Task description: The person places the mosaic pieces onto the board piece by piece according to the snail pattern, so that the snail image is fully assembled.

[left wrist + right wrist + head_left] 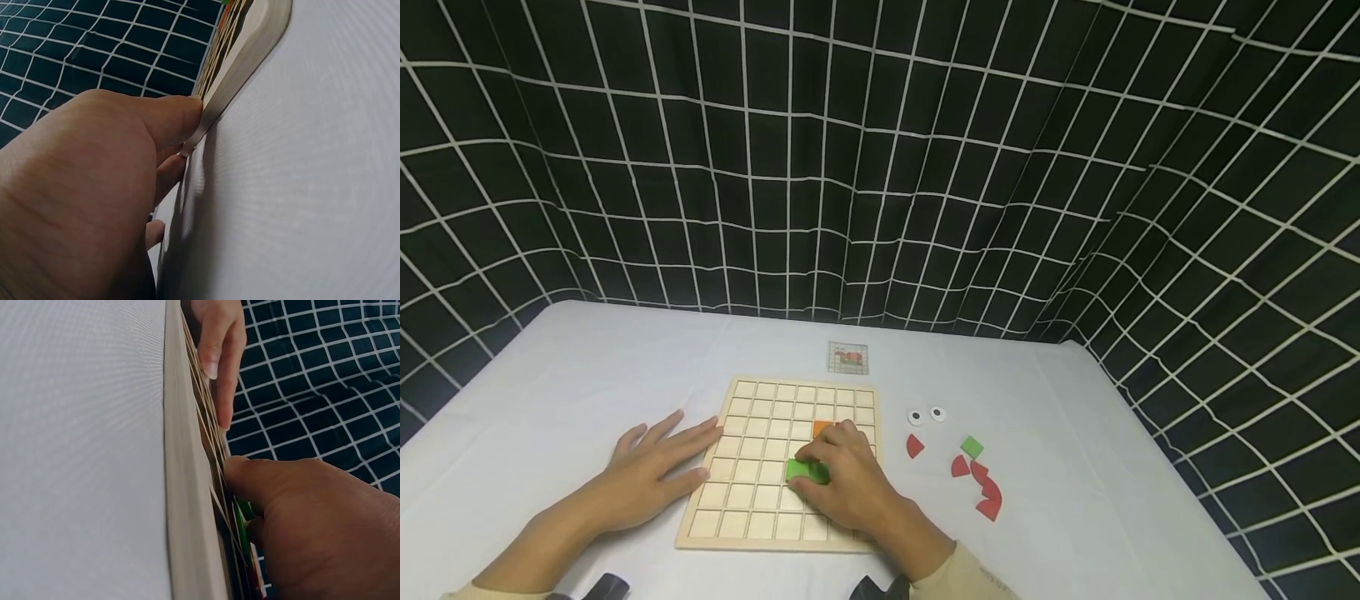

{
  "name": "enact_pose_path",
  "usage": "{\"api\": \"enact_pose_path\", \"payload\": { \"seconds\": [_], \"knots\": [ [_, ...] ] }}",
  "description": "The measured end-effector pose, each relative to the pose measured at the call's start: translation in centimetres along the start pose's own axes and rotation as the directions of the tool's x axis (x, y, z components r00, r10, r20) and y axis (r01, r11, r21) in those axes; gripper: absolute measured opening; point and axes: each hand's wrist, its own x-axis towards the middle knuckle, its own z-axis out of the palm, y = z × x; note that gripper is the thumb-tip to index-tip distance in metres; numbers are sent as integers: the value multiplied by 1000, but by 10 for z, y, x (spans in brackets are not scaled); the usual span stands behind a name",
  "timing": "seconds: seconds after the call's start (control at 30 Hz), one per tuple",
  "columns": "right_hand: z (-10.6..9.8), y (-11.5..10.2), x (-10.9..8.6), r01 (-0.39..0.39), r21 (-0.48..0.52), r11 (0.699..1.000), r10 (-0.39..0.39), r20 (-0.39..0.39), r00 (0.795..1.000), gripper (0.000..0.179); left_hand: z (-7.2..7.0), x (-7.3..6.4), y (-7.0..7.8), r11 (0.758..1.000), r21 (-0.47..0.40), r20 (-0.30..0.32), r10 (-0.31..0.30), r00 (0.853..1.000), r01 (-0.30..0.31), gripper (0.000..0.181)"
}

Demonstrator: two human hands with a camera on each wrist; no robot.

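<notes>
A wooden grid board (766, 497) with square cells lies flat on the table. My left hand (643, 477) rests at its left side with fingers spread, thumb and fingertips at the board's edge (240, 59). Over the lower middle of the board, my right hand (853, 483) pinches at a green square tile (797, 470) between thumb and fingers. More green shows just beneath those fingers, partly hidden. An orange tile (822, 428) sits in a cell above, next to the right knuckles. The right hand covers the board's lower right cells.
Right of the board lie two googly eyes (915, 417), a loose green tile (972, 447) and several red quarter-round pieces (990, 490). Behind the board is a small picture card (848, 358). A black curtain with white grid lines (790, 167) stands around the white table (1075, 433).
</notes>
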Motion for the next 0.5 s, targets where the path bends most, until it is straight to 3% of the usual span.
{"api": "enact_pose_path", "payload": {
  "seconds": [0.5],
  "knots": [
    [0,0,1,26,-23,999,-26,1,1000,24,-1,0,0,1000,-2,7,-2,1000,2,52]
  ]
}}
